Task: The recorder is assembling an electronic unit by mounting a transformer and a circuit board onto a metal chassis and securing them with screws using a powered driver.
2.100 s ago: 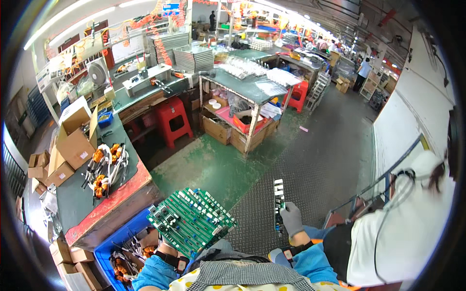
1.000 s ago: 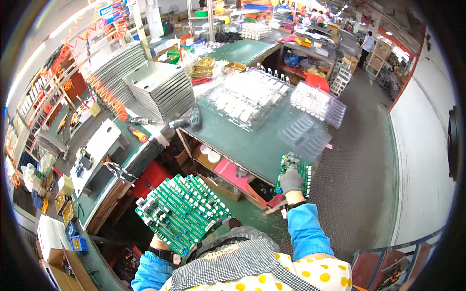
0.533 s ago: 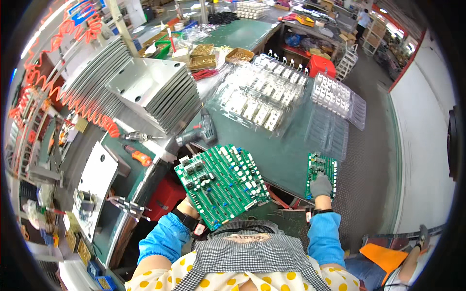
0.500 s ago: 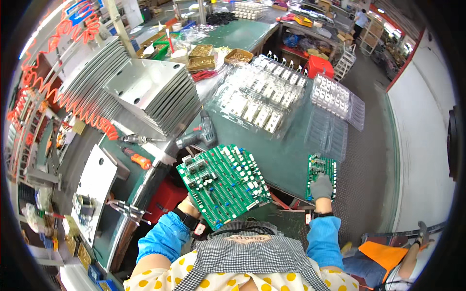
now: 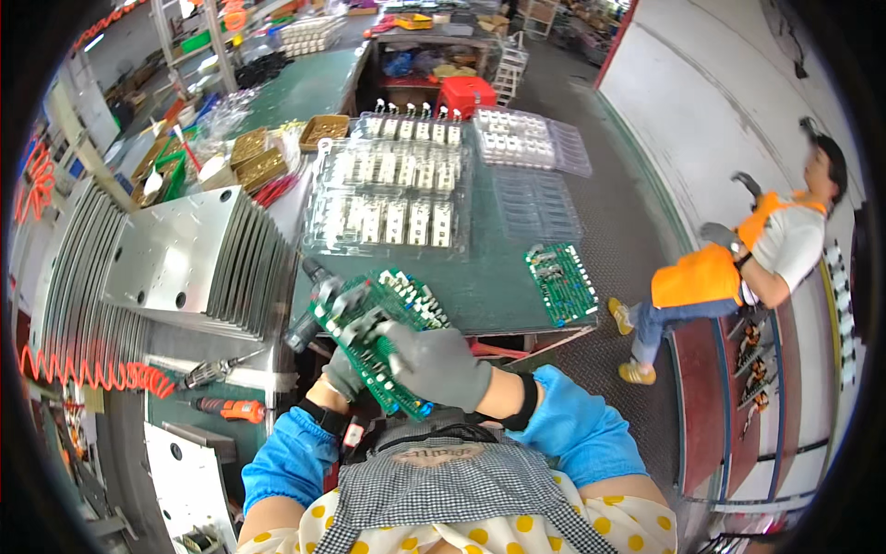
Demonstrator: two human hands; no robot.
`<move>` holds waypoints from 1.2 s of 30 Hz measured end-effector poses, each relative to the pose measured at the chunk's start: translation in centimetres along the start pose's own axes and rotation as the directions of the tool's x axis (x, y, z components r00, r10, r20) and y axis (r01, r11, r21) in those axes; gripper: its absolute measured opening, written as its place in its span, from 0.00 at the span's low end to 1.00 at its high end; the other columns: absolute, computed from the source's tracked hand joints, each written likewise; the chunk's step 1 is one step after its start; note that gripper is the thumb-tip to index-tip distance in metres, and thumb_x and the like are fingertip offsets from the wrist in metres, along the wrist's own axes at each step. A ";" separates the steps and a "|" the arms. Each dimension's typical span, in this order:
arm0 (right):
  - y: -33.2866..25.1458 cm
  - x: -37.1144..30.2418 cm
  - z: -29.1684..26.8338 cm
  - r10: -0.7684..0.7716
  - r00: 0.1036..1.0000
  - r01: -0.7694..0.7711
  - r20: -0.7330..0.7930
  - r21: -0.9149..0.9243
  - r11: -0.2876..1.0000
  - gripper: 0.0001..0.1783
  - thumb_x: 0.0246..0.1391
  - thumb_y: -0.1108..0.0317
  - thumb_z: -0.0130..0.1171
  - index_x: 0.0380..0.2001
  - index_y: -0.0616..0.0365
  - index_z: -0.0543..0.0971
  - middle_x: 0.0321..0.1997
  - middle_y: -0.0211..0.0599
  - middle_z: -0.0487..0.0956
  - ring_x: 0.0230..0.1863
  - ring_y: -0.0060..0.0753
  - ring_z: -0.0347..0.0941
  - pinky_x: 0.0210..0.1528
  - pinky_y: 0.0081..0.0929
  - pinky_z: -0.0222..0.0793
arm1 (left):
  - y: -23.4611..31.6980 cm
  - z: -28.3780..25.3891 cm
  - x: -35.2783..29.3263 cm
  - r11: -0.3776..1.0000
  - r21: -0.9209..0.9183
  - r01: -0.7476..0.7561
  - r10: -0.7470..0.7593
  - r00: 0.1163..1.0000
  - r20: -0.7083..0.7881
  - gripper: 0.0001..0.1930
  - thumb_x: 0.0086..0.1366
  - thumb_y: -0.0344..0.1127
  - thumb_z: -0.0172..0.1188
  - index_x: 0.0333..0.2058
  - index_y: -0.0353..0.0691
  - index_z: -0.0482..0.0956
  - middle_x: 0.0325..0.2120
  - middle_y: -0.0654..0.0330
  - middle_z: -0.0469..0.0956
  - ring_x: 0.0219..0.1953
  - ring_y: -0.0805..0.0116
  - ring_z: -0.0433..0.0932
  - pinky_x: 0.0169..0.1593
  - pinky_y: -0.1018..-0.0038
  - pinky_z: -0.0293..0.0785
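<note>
Green circuit boards (image 5: 413,297) are held in front of my waist, at least two overlapping and fanned apart, with dark parts and white connectors. My left hand (image 5: 341,376), in a grey glove, grips them from below at their left edge; most of its fingers are hidden behind the boards. Across the front board lies my right hand (image 5: 438,367), also gloved in grey, its fingers closed on that board near the dark parts. Another circuit board (image 5: 563,284) lies flat at the right front corner of the green table, with neither hand touching it.
Clear trays of white parts (image 5: 392,198) stand on the table (image 5: 489,277). A power drill (image 5: 318,277) is partly hidden behind the boards. Stacked metal panels (image 5: 185,245) and an orange-handled tool (image 5: 231,409) are at left. A person in an orange apron (image 5: 706,272) stands at right.
My right hand has left the board on the table and come over to the boards in my left hand. The view has swung right, bringing the person in orange into fuller sight.
</note>
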State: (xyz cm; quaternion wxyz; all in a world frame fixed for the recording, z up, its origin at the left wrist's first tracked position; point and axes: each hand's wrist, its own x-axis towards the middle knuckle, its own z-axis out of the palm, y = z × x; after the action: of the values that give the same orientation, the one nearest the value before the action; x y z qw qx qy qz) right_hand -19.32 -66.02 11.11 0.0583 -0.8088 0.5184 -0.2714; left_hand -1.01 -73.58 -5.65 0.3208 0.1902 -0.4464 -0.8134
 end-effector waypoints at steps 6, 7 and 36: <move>9.0 -4.2 -0.3 0.445 0.890 -0.454 -0.098 -0.292 0.842 0.17 0.51 0.65 0.54 0.45 0.56 0.70 0.15 0.44 0.74 0.17 0.50 0.73 0.21 0.44 0.68 | 0.9 -3.4 -2.3 0.902 0.432 -0.008 -0.058 0.988 0.141 0.21 0.72 0.37 0.40 0.62 0.42 0.62 0.59 0.56 0.67 0.58 0.60 0.67 0.63 0.65 0.64; 11.3 -5.5 0.9 0.531 0.846 -0.508 -0.049 -0.377 0.774 0.19 0.50 0.63 0.55 0.45 0.58 0.69 0.16 0.44 0.75 0.19 0.50 0.75 0.21 0.44 0.69 | 1.4 -3.6 -2.7 0.914 0.407 -0.006 -0.071 0.982 0.174 0.21 0.72 0.37 0.40 0.62 0.42 0.62 0.59 0.56 0.67 0.58 0.61 0.67 0.63 0.64 0.64; 4.9 1.6 1.5 0.151 0.986 -0.135 -0.066 0.201 0.970 0.06 0.51 0.68 0.57 0.34 0.52 0.77 0.19 0.42 0.76 0.21 0.45 0.76 0.24 0.40 0.70 | 6.6 -0.7 -2.0 0.928 -0.333 0.166 -0.294 0.876 -0.383 0.16 0.65 0.34 0.56 0.51 0.37 0.74 0.43 0.57 0.79 0.43 0.63 0.79 0.50 0.64 0.77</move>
State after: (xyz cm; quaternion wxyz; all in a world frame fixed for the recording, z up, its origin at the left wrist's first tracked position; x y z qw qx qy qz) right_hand -22.01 -69.90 8.66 0.1360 -0.7481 0.5479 -0.3489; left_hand 3.19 -75.31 -0.37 0.3346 0.3664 -0.2151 -0.8411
